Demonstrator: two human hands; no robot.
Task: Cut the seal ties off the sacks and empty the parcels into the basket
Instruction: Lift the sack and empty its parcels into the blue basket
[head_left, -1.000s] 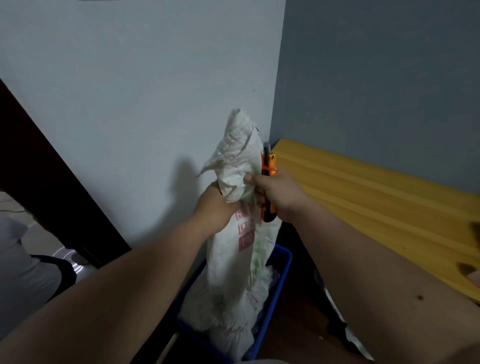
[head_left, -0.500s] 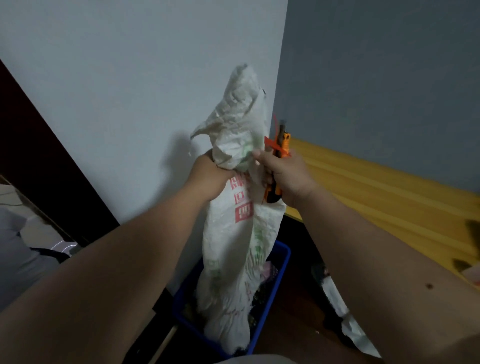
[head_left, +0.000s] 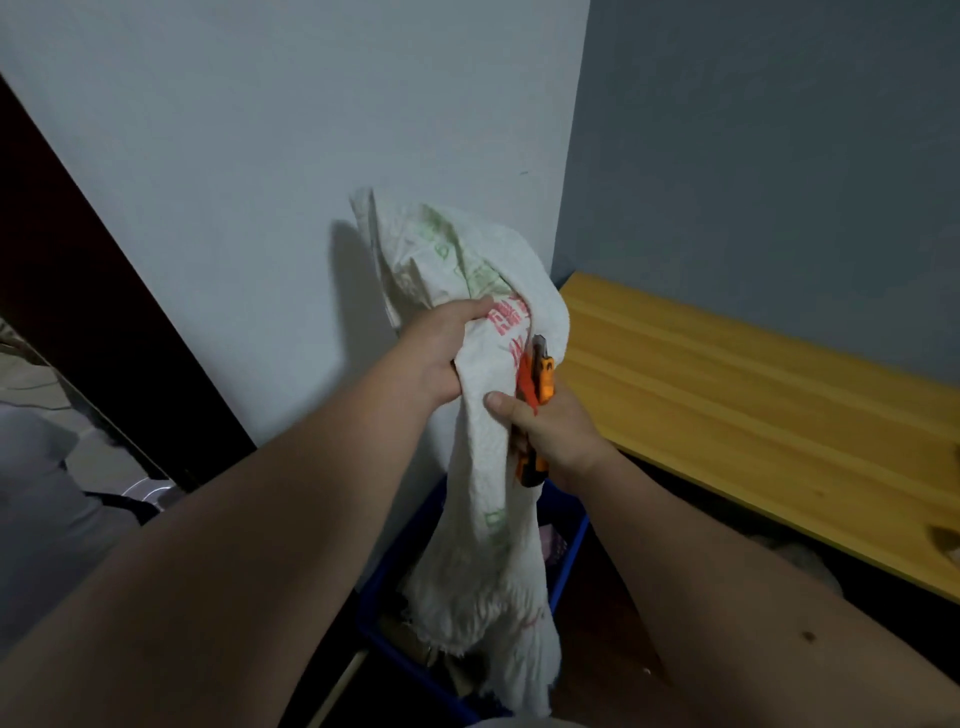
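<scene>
Now the sack (head_left: 483, 467) hangs lower than half a second ago, its top flopped over, its frayed mouth inside the blue basket (head_left: 569, 561). Left hand (head_left: 441, 353) bunches its cloth; right hand (head_left: 550, 436) pinches sack and orange cutter (head_left: 535, 405).

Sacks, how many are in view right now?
1. The white sack is held up by both hands over the blue basket, its frayed mouth hanging down into it. Others may be hidden behind it.

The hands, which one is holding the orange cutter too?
The right hand: it grips the orange cutter together with the white sack. The left hand clutches only sack cloth, higher up.
</scene>
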